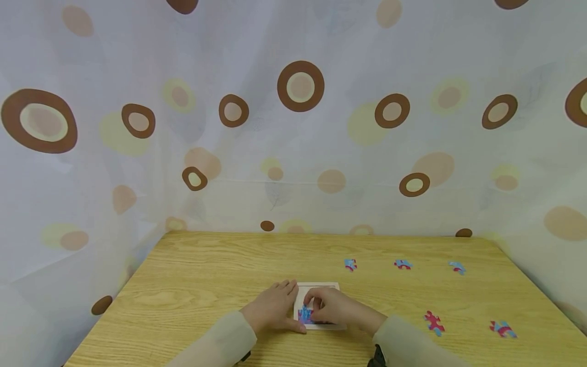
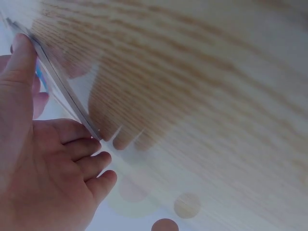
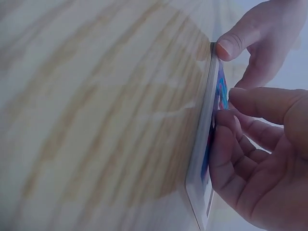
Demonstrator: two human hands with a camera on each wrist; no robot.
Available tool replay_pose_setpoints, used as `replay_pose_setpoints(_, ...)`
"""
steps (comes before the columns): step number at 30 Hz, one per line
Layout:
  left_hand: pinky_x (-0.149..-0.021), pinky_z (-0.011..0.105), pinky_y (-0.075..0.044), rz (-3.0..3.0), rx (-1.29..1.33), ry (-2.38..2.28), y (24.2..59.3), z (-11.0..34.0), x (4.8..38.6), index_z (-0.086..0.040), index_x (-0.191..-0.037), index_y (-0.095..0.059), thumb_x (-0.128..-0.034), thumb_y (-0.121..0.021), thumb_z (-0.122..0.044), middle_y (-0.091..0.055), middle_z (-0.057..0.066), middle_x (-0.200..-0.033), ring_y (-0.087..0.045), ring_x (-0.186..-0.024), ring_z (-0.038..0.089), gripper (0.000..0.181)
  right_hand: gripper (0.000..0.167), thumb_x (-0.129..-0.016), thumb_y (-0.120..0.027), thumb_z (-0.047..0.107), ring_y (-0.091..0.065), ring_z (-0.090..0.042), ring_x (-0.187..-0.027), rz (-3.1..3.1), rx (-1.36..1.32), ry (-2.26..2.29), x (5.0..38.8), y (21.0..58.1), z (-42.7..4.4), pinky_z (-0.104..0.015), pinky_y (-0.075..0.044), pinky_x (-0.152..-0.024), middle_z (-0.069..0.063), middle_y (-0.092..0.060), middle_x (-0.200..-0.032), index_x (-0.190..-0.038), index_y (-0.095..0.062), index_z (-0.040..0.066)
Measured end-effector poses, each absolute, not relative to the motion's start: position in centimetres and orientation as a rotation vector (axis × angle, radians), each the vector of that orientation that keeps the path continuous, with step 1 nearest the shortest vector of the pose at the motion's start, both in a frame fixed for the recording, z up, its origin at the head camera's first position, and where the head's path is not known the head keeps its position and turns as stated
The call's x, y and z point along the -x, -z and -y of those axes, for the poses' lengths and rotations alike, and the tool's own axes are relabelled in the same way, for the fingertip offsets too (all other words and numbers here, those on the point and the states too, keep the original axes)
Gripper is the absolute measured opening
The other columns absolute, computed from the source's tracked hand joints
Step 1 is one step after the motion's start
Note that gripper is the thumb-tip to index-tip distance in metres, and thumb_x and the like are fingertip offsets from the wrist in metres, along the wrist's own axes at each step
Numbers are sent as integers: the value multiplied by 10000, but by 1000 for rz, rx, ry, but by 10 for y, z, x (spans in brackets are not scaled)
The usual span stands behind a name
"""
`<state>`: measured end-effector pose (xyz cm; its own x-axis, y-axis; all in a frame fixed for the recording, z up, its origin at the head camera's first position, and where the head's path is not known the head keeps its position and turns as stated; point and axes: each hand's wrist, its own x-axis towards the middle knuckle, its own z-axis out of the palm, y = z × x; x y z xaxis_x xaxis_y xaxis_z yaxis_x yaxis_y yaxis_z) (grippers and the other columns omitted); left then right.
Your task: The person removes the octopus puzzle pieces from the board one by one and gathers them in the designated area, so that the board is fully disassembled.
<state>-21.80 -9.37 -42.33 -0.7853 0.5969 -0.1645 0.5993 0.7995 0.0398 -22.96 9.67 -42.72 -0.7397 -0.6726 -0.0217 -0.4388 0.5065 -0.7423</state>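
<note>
A small white puzzle frame [image 1: 318, 284] lies on the table with joined blue, pink and purple pieces [image 1: 302, 316] in its near left part. My left hand [image 1: 274, 307] rests along the frame's left side, thumb at the near corner, fingers loosely extended; the left wrist view shows the hand [image 2: 60, 163] against the frame's edge [image 2: 70, 96]. Over the frame, my right hand [image 1: 337, 307] pinches a blue puzzle piece [image 1: 305, 309] with curled fingers. In the right wrist view that hand's [image 3: 269, 154] thumb and fingers meet at a blue piece [image 3: 223, 91], whose outline is partly hidden.
On the wooden table [image 1: 206, 265], three loose pieces lie toward the back: one piece [image 1: 350, 264], another [image 1: 403, 264] and a third [image 1: 457, 267]. Nearer on the right are a mostly red piece [image 1: 433, 323] and a red-blue piece [image 1: 503, 329]. A dotted curtain [image 1: 257, 204] hangs behind.
</note>
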Motion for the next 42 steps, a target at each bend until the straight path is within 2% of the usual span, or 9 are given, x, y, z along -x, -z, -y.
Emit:
replay_pose_setpoints(8,-1074,343,-241,-2817,-929,44,425,94,218,-16,-1421,-328,-764,-488,-705,-286,123,-1461,-277,-1327,244,965,118,-854,-580,-42,-528,-120,-530,-2357,852,1238,230,428,-98,-210,-441,-457,-12,-518,-799,-920,-567,54)
replay_pose_setpoints(18,-1069,349,-255,-2826,-937,40,425,94,218,-6,-1413,-338,-760,-490,-707,-305,132,-1451,-291,-1321,250,970,35,-882,-594,17,-522,-125,-511,-2368,795,1289,229,429,-97,-201,-423,-426,-9,-507,-725,-900,-584,45)
replay_pose_setpoints(24,-1068,353,-256,-2829,-935,29,424,93,218,3,-1410,-340,-757,-501,-703,-311,135,-1448,-291,-1321,254,975,50,-901,-588,67,-543,-148,-561,-2282,745,1374,229,425,-103,-254,-475,-458,-27,-527,-725,-906,-580,17)
replay_pose_setpoints(32,-1072,354,-248,-2831,-918,35,421,91,215,-1,-1410,-343,-755,-518,-697,-323,132,-1444,-290,-1321,253,972,82,-909,-593,116,-512,-148,-556,-2228,758,1409,227,415,-133,-223,-450,-464,-46,-553,-709,-908,-610,35)
replay_pose_setpoints(38,-1072,349,-247,-2821,-922,51,421,92,216,-4,-1412,-339,-767,-510,-689,-312,129,-1450,-284,-1324,252,956,108,-894,-600,85,-505,-115,-543,-2112,829,1387,219,412,-166,-232,-443,-462,-156,-588,-692,-897,-636,-17)
replay_pose_setpoints(42,-1072,353,-248,-2827,-927,54,422,91,216,-5,-1411,-343,-764,-516,-688,-315,128,-1448,-284,-1324,251,956,109,-874,-624,93,-467,-64,-518,-2057,862,1346,210,413,-185,-179,-388,-436,-78,-571,-636,-869,-658,-11)
